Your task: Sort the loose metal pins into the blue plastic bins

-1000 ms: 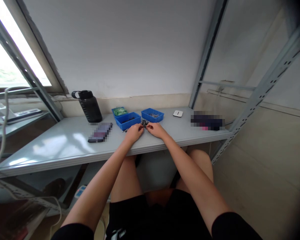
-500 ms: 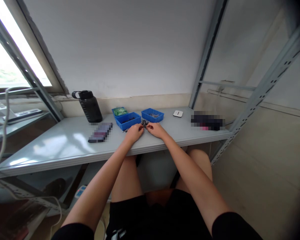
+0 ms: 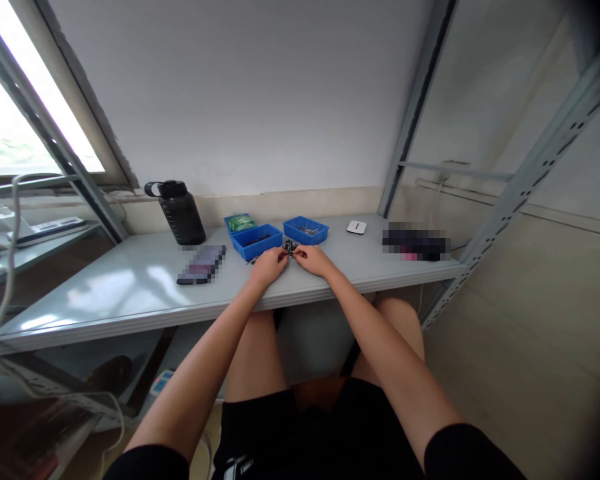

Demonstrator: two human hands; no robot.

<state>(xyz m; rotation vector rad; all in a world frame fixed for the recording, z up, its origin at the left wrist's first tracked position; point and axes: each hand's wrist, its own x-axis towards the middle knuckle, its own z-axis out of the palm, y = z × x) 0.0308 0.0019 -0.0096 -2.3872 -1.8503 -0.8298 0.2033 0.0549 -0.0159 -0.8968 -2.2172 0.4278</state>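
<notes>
Fingers drawn narrow, the left hand (image 3: 271,265) and right hand (image 3: 313,259) nearly met at piled metal fasteners (image 3: 291,246), anything gripped too small to tell.

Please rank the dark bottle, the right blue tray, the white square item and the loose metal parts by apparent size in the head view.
1. Dark bottle
2. Right blue tray
3. Unsure: white square item and loose metal parts, which look similar; the parts are partly hidden.
</notes>
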